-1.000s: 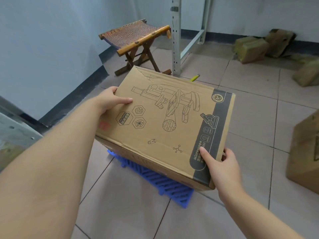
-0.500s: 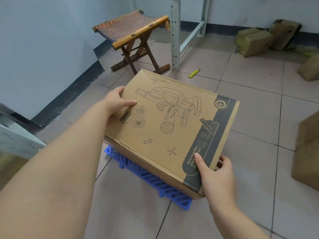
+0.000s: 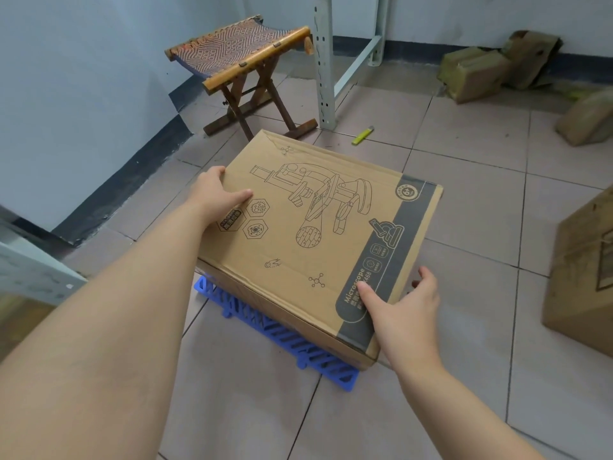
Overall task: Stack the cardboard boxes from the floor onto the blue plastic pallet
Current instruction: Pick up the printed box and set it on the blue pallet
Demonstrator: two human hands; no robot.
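A flat cardboard box (image 3: 308, 240) printed with a microscope drawing and a dark band lies over the blue plastic pallet (image 3: 282, 336), covering most of it. Only the pallet's near edge shows, and I cannot tell whether the box rests on it. My left hand (image 3: 215, 194) grips the box's left edge, thumb on the top face. My right hand (image 3: 404, 310) holds the near right corner, thumb on the dark band and fingers around the side.
A folding wooden stool (image 3: 245, 61) stands behind the box by the left wall, next to a grey metal rack post (image 3: 323, 61). A yellow cutter (image 3: 363, 136) lies on the tiles. Another brown box (image 3: 583, 280) stands at the right edge, and worn boxes (image 3: 477, 71) lie along the back wall.
The box has come down and slightly to the right over the pallet, with both hands still on it. The view has tilted lower.
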